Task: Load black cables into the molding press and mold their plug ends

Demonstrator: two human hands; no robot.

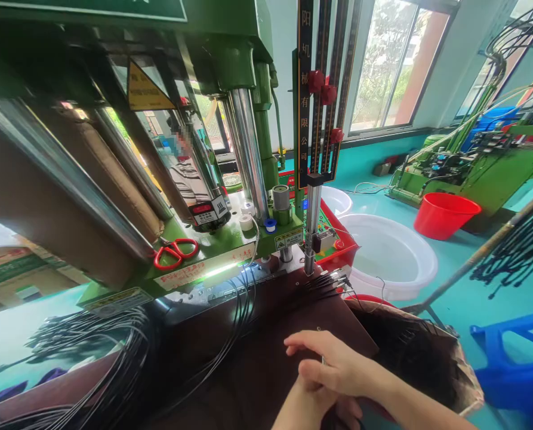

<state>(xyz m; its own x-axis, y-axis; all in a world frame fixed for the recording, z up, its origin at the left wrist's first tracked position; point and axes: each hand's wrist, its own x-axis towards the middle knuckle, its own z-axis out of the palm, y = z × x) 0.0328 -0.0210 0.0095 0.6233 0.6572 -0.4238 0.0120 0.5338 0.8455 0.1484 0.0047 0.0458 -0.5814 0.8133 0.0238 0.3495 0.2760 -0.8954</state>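
My right hand (pixel 342 363) lies across my left hand (pixel 313 391) above the front right of the dark brown table (pixel 266 370). The right hand's fingers stretch to the left, apart from the thumb side, and a small metallic glint shows between them. Most of my left hand is covered; a few curled fingers show low down, close to dark strands, and what they hold is hidden. Thin black cables (pixel 243 304) run from the press mould (pixel 234 288) over the table. Beyond my hands, a bundle of cable ends (pixel 333 280) lies at the table's back edge.
A green press (pixel 230 236) with red-handled scissors (pixel 176 254) on its bed stands ahead. A large cable coil (pixel 127 352) hangs at left. At right are a carton (pixel 465 364), a white tub (pixel 387 230), a red bucket (pixel 445 215) and a blue stool (pixel 512 364).
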